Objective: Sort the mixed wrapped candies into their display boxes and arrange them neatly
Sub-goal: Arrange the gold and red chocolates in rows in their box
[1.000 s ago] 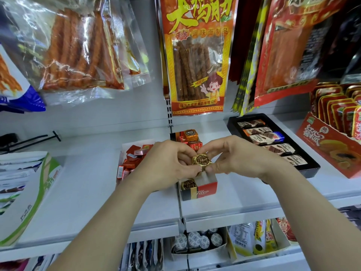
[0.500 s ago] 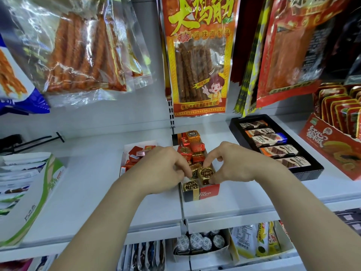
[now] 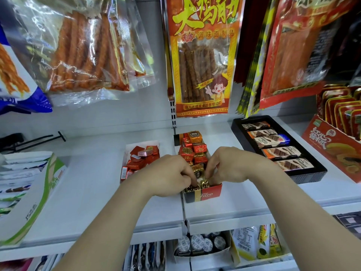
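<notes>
From the head view, the left grip pinches a gold candy at the front of the Tileo box on the shelf. The right grip pinches a second gold candy at its 3 o'clock.

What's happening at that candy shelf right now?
A person has both hands in the front end of the Tileo box on the white shelf. The left hand pinches the front-left gold candy, and the right hand pinches the front-right gold candy beside it, apparently seating them against the front wall. Red and orange candies fill the box behind. The white box to the left, holding red candies, is untouched.
</notes>
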